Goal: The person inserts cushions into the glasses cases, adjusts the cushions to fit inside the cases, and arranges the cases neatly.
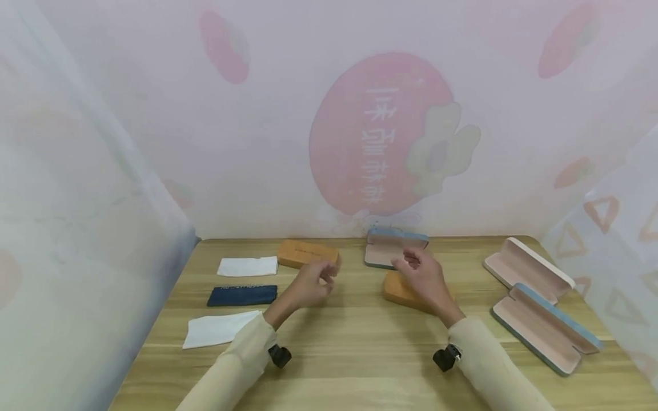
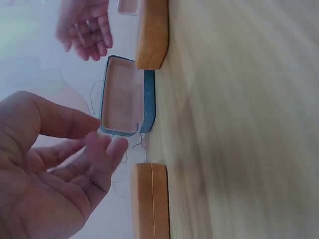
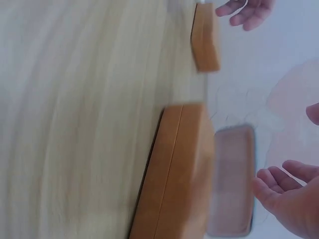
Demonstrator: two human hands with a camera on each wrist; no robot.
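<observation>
My left hand (image 1: 312, 283) hovers over the table just in front of a closed tan glasses case (image 1: 300, 254) at the back. Its fingers are loosely bent and nothing is between them, as the left wrist view shows. Above a second closed tan glasses case (image 1: 397, 290) is my right hand (image 1: 425, 275), fingers relaxed and holding nothing; in the head view it hides part of that case. Behind the right hand stands a blue glasses case (image 1: 380, 257), lid up, with a pink lining.
On the right lie two more glasses cases with raised lids, one white (image 1: 519, 270) and one blue (image 1: 537, 331). Along the left are a white cloth (image 1: 248, 266), a dark blue cloth (image 1: 242, 295) and another white cloth (image 1: 216, 329). A printed curtain (image 1: 277, 142) borders the wooden table (image 1: 354, 365).
</observation>
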